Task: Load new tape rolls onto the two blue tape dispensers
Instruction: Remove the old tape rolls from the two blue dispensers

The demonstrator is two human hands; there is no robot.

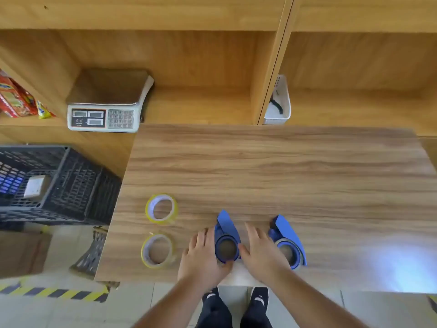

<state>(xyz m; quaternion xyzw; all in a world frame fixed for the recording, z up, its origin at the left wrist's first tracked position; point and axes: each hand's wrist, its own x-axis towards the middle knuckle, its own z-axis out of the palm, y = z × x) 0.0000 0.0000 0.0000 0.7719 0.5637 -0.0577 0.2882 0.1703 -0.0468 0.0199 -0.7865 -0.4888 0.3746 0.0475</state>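
Observation:
Two blue tape dispensers stand near the front edge of the wooden table [272, 166]. The left dispenser [226, 237] sits between my hands; its round hub looks bare. My left hand [203, 254] rests against its left side and my right hand [261, 250] touches its right side, fingers spread. The right dispenser [289, 242] stands just right of my right hand and carries a thin grey ring around its hub. Two rolls of clear yellowish tape lie flat to the left: the far roll [161, 208] and the near roll [158, 250].
A black plastic crate [71, 185] stands left of the table. A weighing scale [106, 102] and a white basket [280, 102] sit in the wooden shelving behind. Snack packets [16, 98] lie at far left. Striped floor tape [54, 292] marks the floor.

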